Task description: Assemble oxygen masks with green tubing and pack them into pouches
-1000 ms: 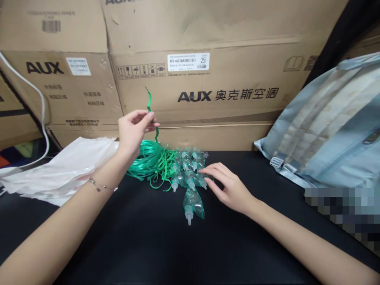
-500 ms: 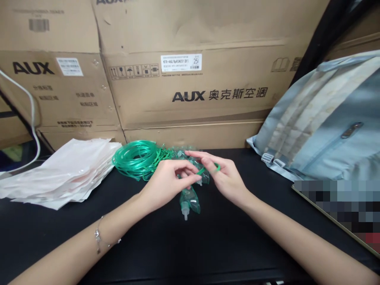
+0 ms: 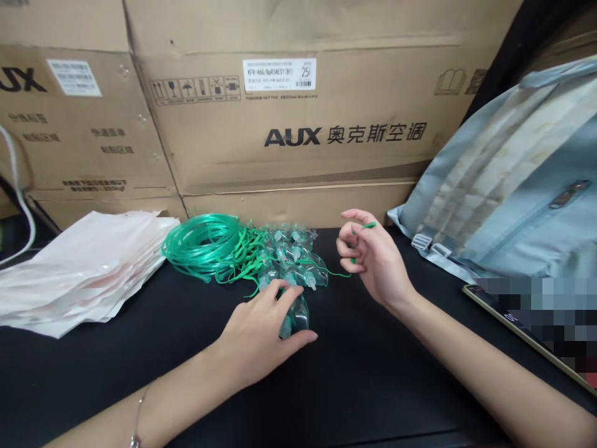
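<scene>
Left hand (image 3: 256, 336): thumb and fingers spread over nearest mask (image 3: 301, 311), at mask cluster's (image 3: 317, 267) 6 o'clock; contact unclear. Right hand (image 3: 380, 261): fingers curled round green strap (image 3: 370, 225), cluster's 3 o'clock; thin strand runs back to masks. Tubing coil (image 3: 180, 249) on table (image 3: 373, 386), 9 o'clock; white pouches (image 3: 88, 255) farther out, same bearing.

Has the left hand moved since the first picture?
Yes: against the big cardboard box, the left hand has come lower and to the right, now at the frontmost mask.
</scene>
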A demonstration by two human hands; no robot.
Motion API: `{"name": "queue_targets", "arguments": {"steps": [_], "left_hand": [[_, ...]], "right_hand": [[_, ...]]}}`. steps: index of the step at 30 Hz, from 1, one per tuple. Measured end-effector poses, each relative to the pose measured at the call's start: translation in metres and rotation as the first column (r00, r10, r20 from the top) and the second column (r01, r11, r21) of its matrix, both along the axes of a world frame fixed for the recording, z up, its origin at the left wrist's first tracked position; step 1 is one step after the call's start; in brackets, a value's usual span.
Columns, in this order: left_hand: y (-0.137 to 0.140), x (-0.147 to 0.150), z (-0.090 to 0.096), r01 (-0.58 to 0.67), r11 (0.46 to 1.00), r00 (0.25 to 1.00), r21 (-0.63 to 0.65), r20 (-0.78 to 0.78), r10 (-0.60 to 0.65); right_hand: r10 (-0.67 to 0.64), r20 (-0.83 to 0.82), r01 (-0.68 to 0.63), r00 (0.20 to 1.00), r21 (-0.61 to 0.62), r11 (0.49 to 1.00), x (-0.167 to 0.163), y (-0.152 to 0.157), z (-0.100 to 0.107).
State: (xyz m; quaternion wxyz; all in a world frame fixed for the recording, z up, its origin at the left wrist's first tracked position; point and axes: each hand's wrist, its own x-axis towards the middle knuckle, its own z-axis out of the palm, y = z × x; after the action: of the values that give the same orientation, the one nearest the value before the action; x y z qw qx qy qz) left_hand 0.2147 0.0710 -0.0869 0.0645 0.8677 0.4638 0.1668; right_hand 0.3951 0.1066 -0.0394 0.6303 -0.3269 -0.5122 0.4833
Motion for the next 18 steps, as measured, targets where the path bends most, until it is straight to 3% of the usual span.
{"name": "queue_targets", "arguments": {"steps": [4,6,7,9,10,11,12,14,15,18], "left_hand": [[0.005,-0.007,0.008,0.162,0.97,0.979,-0.181,0.15,-0.135],[0.009,-0.013,0.013,0.313,0.897,0.927,-0.311,0.305,-0.218],[0.011,-0.016,0.016,0.398,0.822,0.886,-0.407,0.401,-0.231],[0.016,-0.022,0.02,0.573,0.595,0.767,-0.563,0.625,-0.146],[0.018,-0.025,0.021,0.657,0.49,0.679,-0.573,0.733,-0.052],[0.02,-0.027,0.022,0.729,0.426,0.57,-0.536,0.82,0.057],[0.022,-0.029,0.023,0.777,0.415,0.45,-0.473,0.879,0.16],[0.026,-0.031,0.024,0.792,0.499,0.238,-0.352,0.93,0.279],[0.028,-0.031,0.024,0.771,0.547,0.178,-0.325,0.936,0.305],[0.034,-0.03,0.02,0.692,0.645,0.155,-0.325,0.939,0.307]], "right_hand": [[0.139,-0.001,-0.139,0.99,-0.033,0.99,-0.001,-0.001,-0.001],[0.183,0.024,-0.182,0.983,-0.054,0.982,-0.001,0.0,-0.003],[0.189,0.05,-0.185,0.981,-0.074,0.98,-0.001,0.001,-0.004],[0.183,0.143,-0.167,0.973,-0.118,0.979,-0.001,0.004,-0.008],[0.177,0.198,-0.154,0.964,-0.129,0.98,-0.001,0.005,-0.01],[0.173,0.249,-0.145,0.953,-0.127,0.981,-0.001,0.007,-0.012],[0.17,0.296,-0.143,0.94,-0.113,0.983,-0.002,0.008,-0.014],[0.16,0.357,-0.146,0.92,-0.066,0.987,-0.003,0.009,-0.018],[0.148,0.366,-0.142,0.919,-0.044,0.989,-0.004,0.009,-0.019],[0.115,0.343,-0.119,0.932,-0.01,0.993,-0.006,0.007,-0.021]]}}
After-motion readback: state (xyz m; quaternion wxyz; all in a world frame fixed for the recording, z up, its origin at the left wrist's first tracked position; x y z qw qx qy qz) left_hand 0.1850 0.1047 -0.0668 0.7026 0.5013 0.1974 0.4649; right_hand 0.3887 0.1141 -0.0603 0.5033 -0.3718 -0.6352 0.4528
